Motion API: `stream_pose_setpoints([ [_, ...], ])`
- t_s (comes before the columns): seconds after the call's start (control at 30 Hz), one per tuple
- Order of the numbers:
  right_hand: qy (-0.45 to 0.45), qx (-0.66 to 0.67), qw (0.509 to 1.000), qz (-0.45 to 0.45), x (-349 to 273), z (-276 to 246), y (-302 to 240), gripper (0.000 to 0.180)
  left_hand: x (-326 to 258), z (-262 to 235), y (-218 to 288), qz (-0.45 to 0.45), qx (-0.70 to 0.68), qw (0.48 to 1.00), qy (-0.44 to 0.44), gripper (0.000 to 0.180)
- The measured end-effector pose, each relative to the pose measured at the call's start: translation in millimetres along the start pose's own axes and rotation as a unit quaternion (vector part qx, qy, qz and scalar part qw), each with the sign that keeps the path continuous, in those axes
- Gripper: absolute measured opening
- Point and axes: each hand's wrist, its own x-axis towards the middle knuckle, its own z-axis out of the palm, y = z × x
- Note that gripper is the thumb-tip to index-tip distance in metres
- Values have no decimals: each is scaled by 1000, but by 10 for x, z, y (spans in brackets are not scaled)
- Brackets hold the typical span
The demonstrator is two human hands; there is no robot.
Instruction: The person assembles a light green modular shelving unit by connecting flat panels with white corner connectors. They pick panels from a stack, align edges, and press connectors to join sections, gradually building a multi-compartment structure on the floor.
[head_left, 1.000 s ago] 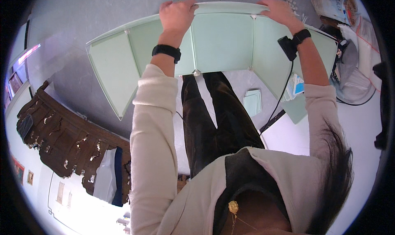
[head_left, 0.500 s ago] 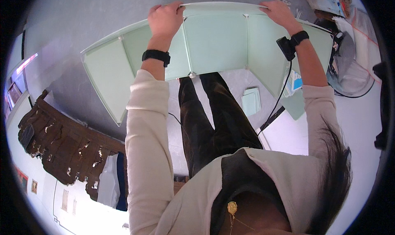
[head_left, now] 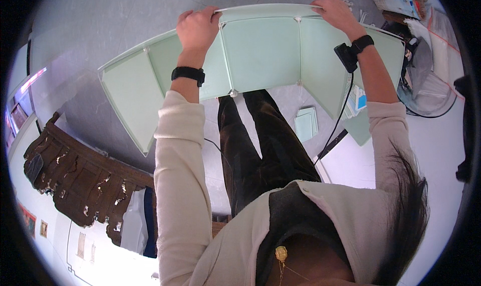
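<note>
A wide storage shelf of pale green panels (head_left: 263, 53) stands in front of me, its panels joined at the corners by small white connectors (head_left: 232, 93). My left hand (head_left: 197, 29) is closed on the far top edge of the shelf, left of its middle compartment. Farther right along that same edge, my right hand (head_left: 338, 14) grips it with fingers curled over the rim. Both hands wear black wrist straps, and a small black device (head_left: 345, 58) hangs at the right one. Fingertips behind the edge are partly hidden.
Loose pale green panels (head_left: 306, 124) lie on the floor right of my legs. A clear plastic bag (head_left: 428, 75) and a woven-looking bag (head_left: 398, 0) sit at the far right. Dark carved wooden furniture (head_left: 85, 173) stands at the left. A black cable (head_left: 345, 103) runs down from the right wrist.
Both hands have shifted slightly left along the shelf's edge, keeping their grip. The shelf stays almost in the same place.
</note>
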Motion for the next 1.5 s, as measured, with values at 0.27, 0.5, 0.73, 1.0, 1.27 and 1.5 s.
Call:
stream_pose_setpoints([
  [0.27,1,1,1000,-4,-3,-13,-9,23,25,-9,-5,-11,6,1000,-21,18],
  [0.5,0,2,1000,12,-2,29,-4,23,30,14,-2,15,7,1000,22,11],
  [0.73,-93,-15,995,17,33,25,-38,26,-16,-2,25,7,16,999,-35,9],
  [1.0,-131,-14,991,27,31,37,-122,26,23,-56,74,-4,60,990,-128,8],
  [1.27,-132,-9,989,62,34,44,-157,27,43,-44,80,-6,46,988,-149,7],
  [1.5,-69,-25,997,35,65,117,-116,22,105,-72,148,-25,97,973,-207,11],
])
